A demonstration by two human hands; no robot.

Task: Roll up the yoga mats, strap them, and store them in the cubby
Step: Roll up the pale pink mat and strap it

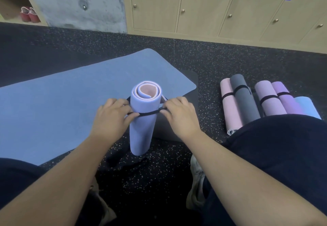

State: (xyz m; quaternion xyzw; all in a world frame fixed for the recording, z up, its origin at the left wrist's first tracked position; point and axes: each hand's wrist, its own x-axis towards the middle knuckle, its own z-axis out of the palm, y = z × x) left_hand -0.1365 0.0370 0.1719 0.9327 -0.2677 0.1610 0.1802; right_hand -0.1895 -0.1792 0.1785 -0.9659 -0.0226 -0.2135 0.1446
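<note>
A rolled lavender yoga mat (144,128) with a pink inner face stands upright on the floor in the middle of the view. A black strap (148,114) runs around its upper part. My left hand (111,117) pinches the strap at the roll's left side. My right hand (180,114) pinches the same strap at the right side. Both hands press against the roll. A blue mat (70,105) lies flat and unrolled behind and to the left of it, over a dark grey mat (192,84).
Several rolled, strapped mats (247,100) lie side by side on the speckled black floor at the right, next to my right knee (276,146). Numbered wooden lockers (203,8) line the back wall. An open cubby (16,1) with red shoes sits at the far left.
</note>
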